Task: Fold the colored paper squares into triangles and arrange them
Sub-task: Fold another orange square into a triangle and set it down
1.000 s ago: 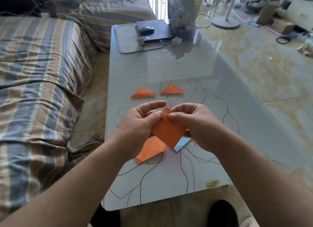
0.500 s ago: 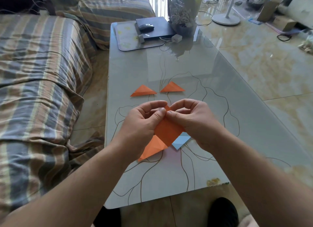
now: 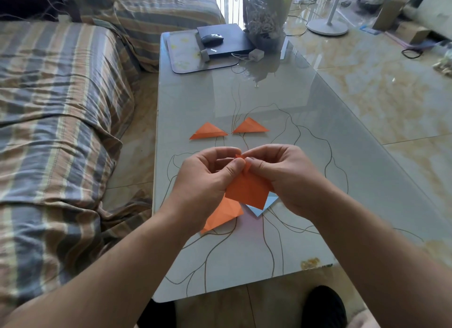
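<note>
Two folded orange triangles (image 3: 208, 131) (image 3: 250, 126) are laid side by side on the table (image 3: 305, 122), above the frame's centre. An orange paper square (image 3: 247, 189) is pinched at its top corner between the left hand (image 3: 208, 178) and the right hand (image 3: 281, 173), held above the table at centre frame; its fold is judged under way. Below it, another orange sheet (image 3: 223, 216) and a light blue sheet (image 3: 264, 204) are seen lying on the table, apparently not yet folded into triangles.

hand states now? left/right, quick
Left hand: closed, pinching the top corner of the orange paper.
Right hand: closed, pinching the same corner of that paper.
</note>
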Available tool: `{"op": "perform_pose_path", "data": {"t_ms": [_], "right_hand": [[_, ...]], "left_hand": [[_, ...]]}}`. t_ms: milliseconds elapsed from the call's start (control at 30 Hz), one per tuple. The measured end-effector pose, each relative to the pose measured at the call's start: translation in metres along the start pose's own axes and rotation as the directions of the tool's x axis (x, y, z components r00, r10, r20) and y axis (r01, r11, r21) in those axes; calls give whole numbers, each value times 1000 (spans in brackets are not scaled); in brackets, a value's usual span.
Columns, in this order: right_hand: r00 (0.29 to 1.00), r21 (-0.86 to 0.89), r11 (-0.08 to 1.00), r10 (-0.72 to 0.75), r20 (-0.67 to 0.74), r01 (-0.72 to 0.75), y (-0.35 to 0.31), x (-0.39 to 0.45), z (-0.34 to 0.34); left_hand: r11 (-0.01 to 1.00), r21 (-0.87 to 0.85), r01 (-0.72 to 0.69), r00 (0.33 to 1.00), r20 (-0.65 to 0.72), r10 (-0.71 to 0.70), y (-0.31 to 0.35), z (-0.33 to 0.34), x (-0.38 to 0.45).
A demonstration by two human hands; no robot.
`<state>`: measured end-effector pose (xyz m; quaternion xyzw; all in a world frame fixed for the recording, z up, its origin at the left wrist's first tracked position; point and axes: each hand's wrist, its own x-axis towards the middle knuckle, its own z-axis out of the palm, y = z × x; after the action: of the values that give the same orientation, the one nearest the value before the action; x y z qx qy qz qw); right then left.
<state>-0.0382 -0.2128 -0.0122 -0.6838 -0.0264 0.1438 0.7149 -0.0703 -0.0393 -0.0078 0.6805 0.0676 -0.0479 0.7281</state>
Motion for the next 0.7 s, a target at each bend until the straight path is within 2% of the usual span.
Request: {"op": "perform_pose_path", "data": {"t_ms": [233, 533, 700], "right_hand": [[998, 26, 998, -64, 4, 64, -2, -1, 1], [992, 3, 992, -125, -32, 126, -4, -3, 3], [983, -185, 966, -185, -12, 179, -7, -7, 4]], "left_hand": [[998, -60, 19, 1000, -12, -20, 1, 1, -2], [947, -287, 143, 987, -28, -158, 3, 4, -1], [923, -350, 158, 983, -33, -180, 5, 5, -2]]}}
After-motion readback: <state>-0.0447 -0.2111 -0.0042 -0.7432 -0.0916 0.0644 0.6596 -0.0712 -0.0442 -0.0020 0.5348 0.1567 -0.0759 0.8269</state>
